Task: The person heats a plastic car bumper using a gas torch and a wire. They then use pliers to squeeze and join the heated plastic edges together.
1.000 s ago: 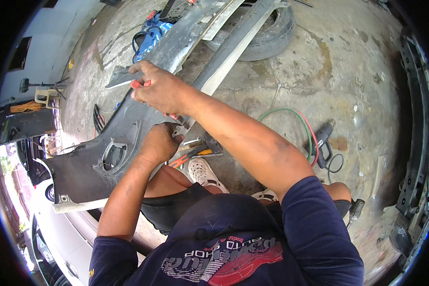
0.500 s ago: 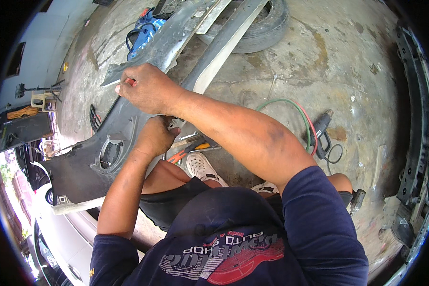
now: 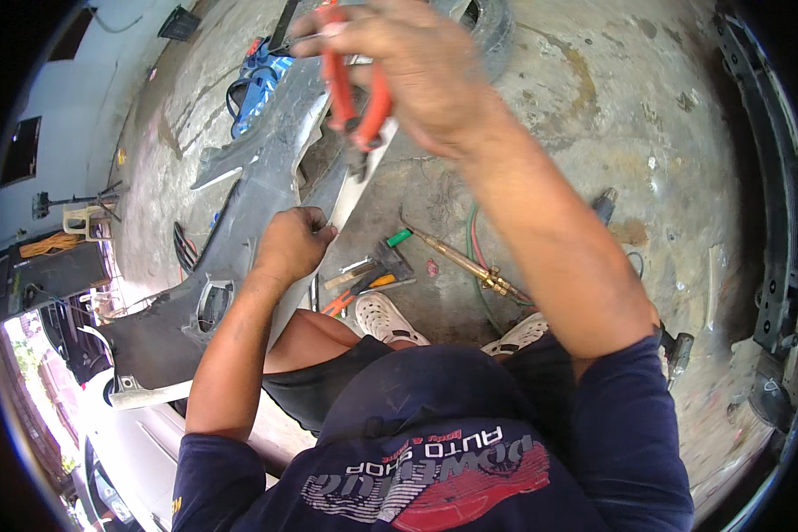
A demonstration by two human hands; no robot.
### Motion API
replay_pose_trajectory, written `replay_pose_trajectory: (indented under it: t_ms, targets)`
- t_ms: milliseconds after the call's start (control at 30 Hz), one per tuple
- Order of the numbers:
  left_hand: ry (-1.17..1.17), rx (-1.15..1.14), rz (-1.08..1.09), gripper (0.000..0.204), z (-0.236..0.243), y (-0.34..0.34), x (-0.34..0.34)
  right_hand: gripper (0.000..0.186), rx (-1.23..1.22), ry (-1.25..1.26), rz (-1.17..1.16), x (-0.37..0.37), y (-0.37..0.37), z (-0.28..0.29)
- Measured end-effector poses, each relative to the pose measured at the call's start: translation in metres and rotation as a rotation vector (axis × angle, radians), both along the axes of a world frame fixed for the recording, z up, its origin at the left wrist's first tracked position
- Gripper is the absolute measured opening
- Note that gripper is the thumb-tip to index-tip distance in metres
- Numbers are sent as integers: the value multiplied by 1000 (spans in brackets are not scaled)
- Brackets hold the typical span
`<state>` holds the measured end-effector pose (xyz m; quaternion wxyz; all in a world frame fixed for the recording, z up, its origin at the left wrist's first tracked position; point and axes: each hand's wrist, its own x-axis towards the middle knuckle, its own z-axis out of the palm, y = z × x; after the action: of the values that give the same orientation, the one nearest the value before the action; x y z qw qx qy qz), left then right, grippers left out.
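Note:
A dark grey bumper cover (image 3: 151,341) lies slanting across my left side, its inner face up and pale along its edges. At its inner edge, my left hand (image 3: 291,244) is closed with the fingers curled over the rim. My right hand (image 3: 421,75), blurred by motion, is raised over the far part of the cover and is closed on red-handled pliers (image 3: 377,108). The jaws of the pliers point down toward me, above the pale strip of the cover. Whether the jaws hold anything cannot be made out.
A brass gas torch (image 3: 461,259) with green and red hoses lies on the concrete floor. Several hand tools, one orange-handled (image 3: 339,303), lie by my shoe. My right forearm partly hides a heat gun (image 3: 605,204). A tyre (image 3: 498,35) lies beyond; blue strapped things (image 3: 255,96) sit far left.
My right hand has lifted off the cover and swung right and up, bringing the red pliers into plain view. The torch now shows. My left hand stays at the cover's edge.

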<state>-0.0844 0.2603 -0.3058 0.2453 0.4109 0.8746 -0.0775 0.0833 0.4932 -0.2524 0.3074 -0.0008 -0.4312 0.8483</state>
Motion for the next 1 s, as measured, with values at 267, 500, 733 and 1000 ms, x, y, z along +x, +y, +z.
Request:
replay_pose_trajectory:
  t_ms: [267,500,733,1000]
  targets:
    - [-237,-10,111,30,96,22,-57,57,6,-354,-297,81,8,-108]
    - [-521,-13,362,21,160,66,-84,51,-77,-546,-128,81,-9,-159]
    - [-654,23,369,21,155,74,-78,42,-22,-633,-35,78,-16,-179]
    - [-623,102,415,29,154,81,-58,42,51,-770,247,71,-34,-190]
